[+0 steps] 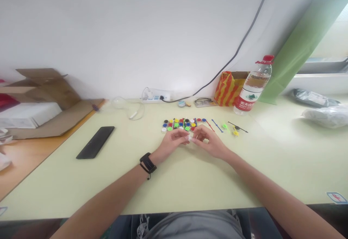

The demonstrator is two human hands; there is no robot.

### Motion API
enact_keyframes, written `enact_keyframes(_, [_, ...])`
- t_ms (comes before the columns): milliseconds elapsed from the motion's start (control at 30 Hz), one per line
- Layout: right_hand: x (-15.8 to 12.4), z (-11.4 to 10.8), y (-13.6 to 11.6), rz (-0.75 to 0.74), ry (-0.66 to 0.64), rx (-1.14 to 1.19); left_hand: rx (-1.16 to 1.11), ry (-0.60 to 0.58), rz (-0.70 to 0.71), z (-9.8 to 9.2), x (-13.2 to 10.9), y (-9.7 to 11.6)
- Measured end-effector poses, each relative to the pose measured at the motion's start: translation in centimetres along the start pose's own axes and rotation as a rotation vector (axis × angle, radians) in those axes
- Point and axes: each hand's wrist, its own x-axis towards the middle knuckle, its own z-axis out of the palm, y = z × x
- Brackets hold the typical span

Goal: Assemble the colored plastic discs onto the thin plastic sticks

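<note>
My left hand (172,142) and my right hand (208,140) meet over the pale green table (190,173), fingers pinched together around a small white piece (190,137) held between them. Just beyond the fingertips lies a cluster of several small coloured round buttons (182,124) in red, blue, yellow, green, black and white. To the right of that cluster lie thin coloured sticks (217,125) and a few more small pieces (235,130). A black watch (147,163) is on my left wrist.
A black phone (95,142) lies at the left. At the back stand a water bottle (252,87), a red-and-yellow striped bag (228,88), glasses (203,102), a power strip (156,96) with a cable and a clear cup (119,103). Cardboard (46,87) sits far left, plastic bags (323,116) far right.
</note>
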Motion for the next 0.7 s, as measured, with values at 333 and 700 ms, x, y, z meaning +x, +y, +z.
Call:
enact_keyframes(333, [0.0, -0.2, 0.9, -0.026, 0.010, -0.090, -0.005, 0.000, 0.042, -0.1, 0.1, -0.6])
enact_keyframes(700, [-0.4, -0.4, 0.8, -0.006, -0.017, -0.129, -0.053, 0.025, 0.013, -0.1, 0.1, -0.3])
